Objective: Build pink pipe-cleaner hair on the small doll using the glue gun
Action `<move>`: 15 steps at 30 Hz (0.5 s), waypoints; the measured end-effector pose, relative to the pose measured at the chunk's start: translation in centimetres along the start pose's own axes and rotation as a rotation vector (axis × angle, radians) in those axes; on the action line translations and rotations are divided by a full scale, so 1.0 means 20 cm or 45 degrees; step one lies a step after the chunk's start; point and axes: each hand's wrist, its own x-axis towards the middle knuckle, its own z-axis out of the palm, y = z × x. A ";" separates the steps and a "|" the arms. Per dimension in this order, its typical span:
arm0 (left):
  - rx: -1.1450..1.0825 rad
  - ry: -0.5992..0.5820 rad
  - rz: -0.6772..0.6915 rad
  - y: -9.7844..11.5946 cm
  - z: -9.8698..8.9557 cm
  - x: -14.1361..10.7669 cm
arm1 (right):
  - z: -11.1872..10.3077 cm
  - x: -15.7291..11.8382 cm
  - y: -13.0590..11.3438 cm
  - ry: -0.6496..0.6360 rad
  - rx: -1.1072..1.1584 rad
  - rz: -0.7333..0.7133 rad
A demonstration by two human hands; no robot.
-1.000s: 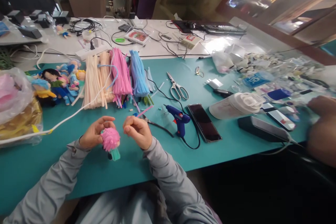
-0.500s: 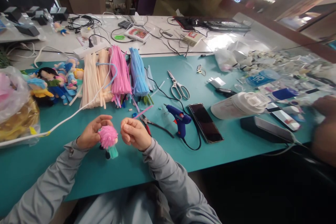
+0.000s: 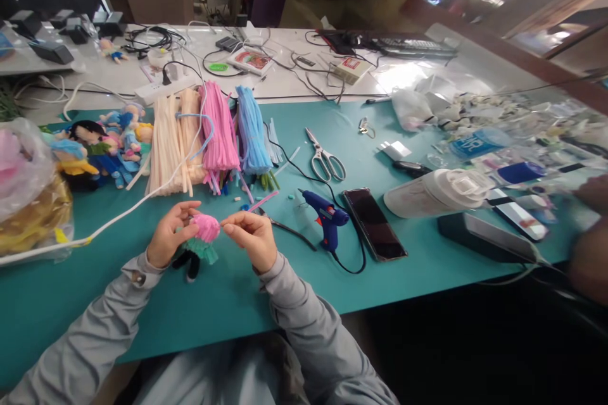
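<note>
My left hand (image 3: 171,233) is closed around a small fuzzy doll with pink hair (image 3: 205,228), a green skirt (image 3: 202,249) and black legs (image 3: 192,264). The doll's head leans toward my right hand (image 3: 253,239). There, thumb and forefinger pinch together at the edge of the pink hair; whatever is between them is too small to make out. Just beyond that hand lies a pink chenille stem (image 3: 263,200). Pliers (image 3: 294,233) lie partly hidden behind the hand, one dark handle showing. To the right rests a blue glue gun (image 3: 327,218) with its cord.
Bundles of peach (image 3: 166,139), pink (image 3: 219,126) and blue chenille stems (image 3: 253,130) stand behind my hands. Finished dolls (image 3: 95,145) and a plastic bag (image 3: 28,190) are at left. Scissors (image 3: 325,158), a phone (image 3: 375,224) and a white tumbler (image 3: 422,193) lie rightward. Another person's blurred arm (image 3: 591,240) is far right.
The doll has turned in my left hand, so its green skirt shows more. My right hand has come to the pink hair with its fingertips pinched.
</note>
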 end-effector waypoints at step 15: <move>0.096 0.075 0.514 0.05 0.07 -0.08 | 0.03 -0.02 0.04 -0.081 -0.266 -0.102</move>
